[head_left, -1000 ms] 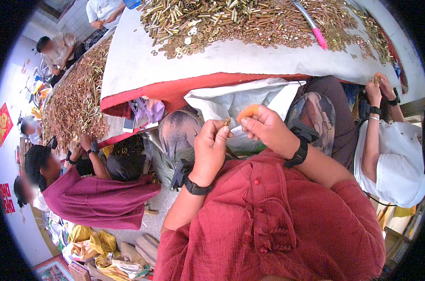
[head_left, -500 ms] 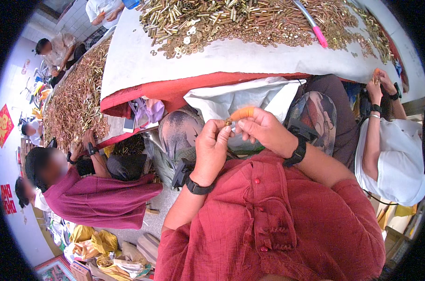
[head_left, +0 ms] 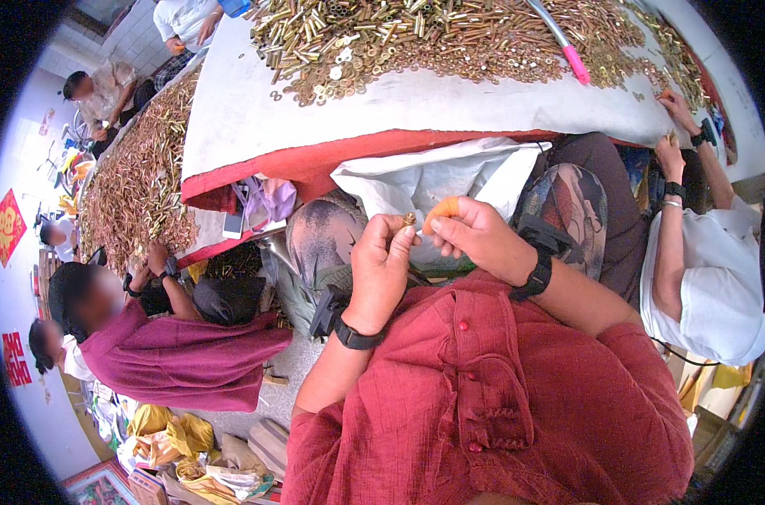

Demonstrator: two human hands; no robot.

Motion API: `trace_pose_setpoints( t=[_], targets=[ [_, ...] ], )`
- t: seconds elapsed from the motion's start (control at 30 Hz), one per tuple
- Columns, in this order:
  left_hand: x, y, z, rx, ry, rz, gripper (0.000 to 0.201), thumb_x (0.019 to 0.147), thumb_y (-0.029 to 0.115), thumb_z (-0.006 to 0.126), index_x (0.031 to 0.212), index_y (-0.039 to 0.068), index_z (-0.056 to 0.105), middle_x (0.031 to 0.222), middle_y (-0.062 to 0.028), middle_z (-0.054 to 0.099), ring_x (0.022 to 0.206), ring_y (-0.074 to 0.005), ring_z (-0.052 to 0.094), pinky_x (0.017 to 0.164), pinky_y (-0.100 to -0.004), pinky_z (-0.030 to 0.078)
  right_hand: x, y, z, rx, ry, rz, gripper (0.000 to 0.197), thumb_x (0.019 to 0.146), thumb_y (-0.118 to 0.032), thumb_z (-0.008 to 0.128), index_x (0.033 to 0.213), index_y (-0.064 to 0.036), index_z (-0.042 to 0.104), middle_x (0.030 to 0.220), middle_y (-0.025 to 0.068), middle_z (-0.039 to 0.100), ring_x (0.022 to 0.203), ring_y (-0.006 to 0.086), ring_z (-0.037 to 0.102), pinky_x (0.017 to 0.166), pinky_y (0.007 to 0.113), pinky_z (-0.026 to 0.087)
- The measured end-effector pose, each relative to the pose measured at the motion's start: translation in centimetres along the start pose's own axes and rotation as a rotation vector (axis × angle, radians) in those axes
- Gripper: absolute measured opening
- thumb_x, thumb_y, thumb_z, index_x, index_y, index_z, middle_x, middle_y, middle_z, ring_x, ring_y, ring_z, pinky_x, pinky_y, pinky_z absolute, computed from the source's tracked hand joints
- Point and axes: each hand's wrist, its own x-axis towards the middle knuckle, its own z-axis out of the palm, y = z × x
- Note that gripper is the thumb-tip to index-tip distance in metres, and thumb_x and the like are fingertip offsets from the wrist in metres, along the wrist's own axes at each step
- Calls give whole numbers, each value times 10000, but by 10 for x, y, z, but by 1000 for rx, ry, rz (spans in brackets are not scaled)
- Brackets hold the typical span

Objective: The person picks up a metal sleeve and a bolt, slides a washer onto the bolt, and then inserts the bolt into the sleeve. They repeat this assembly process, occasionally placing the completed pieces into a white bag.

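Observation:
Above my lap, my left hand pinches a small brass fitting between thumb and forefinger, its end sticking up past the fingertips. Just to the right, my right hand is closed, thumb against a forefinger wrapped in an orange finger cover. What it holds, if anything, is too small to make out. A narrow gap parts the two hands. Behind them a white sheet or bag hangs open between my knees and the table edge.
Brass tubes and flat rings lie heaped on the white-covered table, beside a pink-handled tool. Another heap covers the left table. Co-workers sit close by, in purple at left and in white at right.
My two hands have come slightly apart; the right forefinger has lifted off the brass fitting, which stays in my left fingers. The right-hand co-worker has reached a hand toward the table.

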Motion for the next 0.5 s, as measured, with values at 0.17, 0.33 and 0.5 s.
trace_pose_setpoints(
  t=[0.17, 0.33, 0.5],
  targets=[
    [3, -1, 0, 2, -8, -27, 63, 949, 65, 583, 935, 8, 560, 792, -59, 643, 734, -113, 596, 672, -275, 487, 2, -2, -2, -1, -2, 1, 223, 985, -219, 547, 1131, -60, 605, 897, -24, 607, 724, 33, 544, 622, 169, 441],
    [14, -12, -5, 160, -16, 52, 88, 960, 94, 570, 1009, 22, 583, 830, -35, 647, 598, -71, 523, 543, -242, 444, 5, -5, -13, -63, 40, -107, 230, 969, -156, 553, 1161, -40, 607, 897, -16, 606, 755, 44, 540, 673, 201, 466],
    [30, -18, -2, 527, -138, 307, 397, 882, 143, 651, 1247, 32, 539, 1129, -209, 613, 933, -339, 646, 791, -394, 532, 6, -11, -36, -198, 162, -148, 238, 934, -96, 562, 1155, -26, 613, 897, -9, 617, 755, 56, 546, 693, 215, 474]
  ],
)
